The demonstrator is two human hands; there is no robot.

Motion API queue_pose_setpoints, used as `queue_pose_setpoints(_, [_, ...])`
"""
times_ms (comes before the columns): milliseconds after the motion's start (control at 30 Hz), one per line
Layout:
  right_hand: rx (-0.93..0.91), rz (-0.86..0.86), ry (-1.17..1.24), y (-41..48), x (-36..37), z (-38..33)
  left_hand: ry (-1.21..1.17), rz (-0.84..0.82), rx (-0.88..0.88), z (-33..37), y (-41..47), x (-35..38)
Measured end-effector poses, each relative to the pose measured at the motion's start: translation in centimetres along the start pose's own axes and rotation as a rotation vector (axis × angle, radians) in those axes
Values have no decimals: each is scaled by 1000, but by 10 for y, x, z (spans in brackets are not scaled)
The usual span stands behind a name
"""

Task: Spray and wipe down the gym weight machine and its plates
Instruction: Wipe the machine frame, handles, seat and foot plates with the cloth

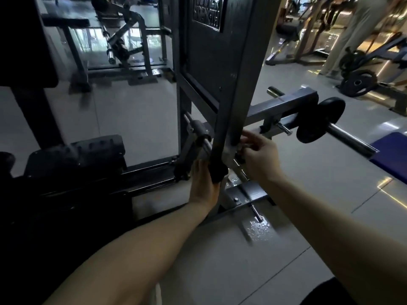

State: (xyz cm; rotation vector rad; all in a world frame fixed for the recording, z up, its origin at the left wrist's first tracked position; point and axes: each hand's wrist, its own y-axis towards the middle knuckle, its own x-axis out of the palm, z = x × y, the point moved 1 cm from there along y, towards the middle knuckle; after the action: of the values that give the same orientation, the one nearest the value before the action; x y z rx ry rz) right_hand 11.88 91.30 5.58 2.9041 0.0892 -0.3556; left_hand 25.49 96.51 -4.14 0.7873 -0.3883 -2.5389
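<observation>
The dark grey upright post of the weight machine [233, 89] rises through the middle of the view. My left hand [203, 183] grips a dark cloth [218, 172] pressed against the post's lower end. My right hand [259, 150] reaches behind the post on its right side, fingers loosely curled near a small dark part; what it touches is hidden. A black weight plate [320, 119] sits on a chrome peg [350, 137] to the right. No spray bottle is in view.
A wet patch [259, 230] shines on the grey floor tiles by the machine's base bar [246, 194]. Black pads [83, 153] lie at the left. A blue mat [389, 155] is at the right edge. Other machines and a standing person [352, 34] fill the background.
</observation>
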Motion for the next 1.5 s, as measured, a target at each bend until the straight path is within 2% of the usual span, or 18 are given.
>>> queue_pose_setpoints(133, [34,-57,-69,-4,5,14,-86,-23,-108,-6,12,1])
queue_pose_setpoints(367, [85,-114,-206,-5,13,41,-137,152,120,12,26,-14])
queue_pose_setpoints(500, [169,-143,-294,-11,18,60,-114,178,138,-8,11,-1])
queue_pose_setpoints(600, [192,-122,-253,-16,21,68,-116,119,29,-50,-11,20])
queue_pose_setpoints(767, [236,-80,-180,-19,23,76,-47,-140,-325,-105,-57,55])
queue_pose_setpoints(867, [248,-88,-138,-20,22,75,-92,-115,-398,-100,-53,53])
queue_pose_setpoints(933, [236,-119,-117,-22,23,71,-152,-111,-348,-77,-35,36])
queue_pose_setpoints(1100, [222,-176,-101,-22,22,68,-110,34,-17,-40,-6,-3])
queue_pose_setpoints(1233, [223,-195,-124,-16,18,74,-80,72,37,-54,-9,13])
queue_pose_setpoints(1300, [226,-211,-135,-14,18,79,-72,16,-36,-70,-21,25])
queue_pose_setpoints(1400, [256,-211,-128,-14,17,83,-29,-186,-327,-90,-40,35])
queue_pose_setpoints(1500, [249,-202,-138,-11,16,83,51,-193,-433,-87,-37,36])
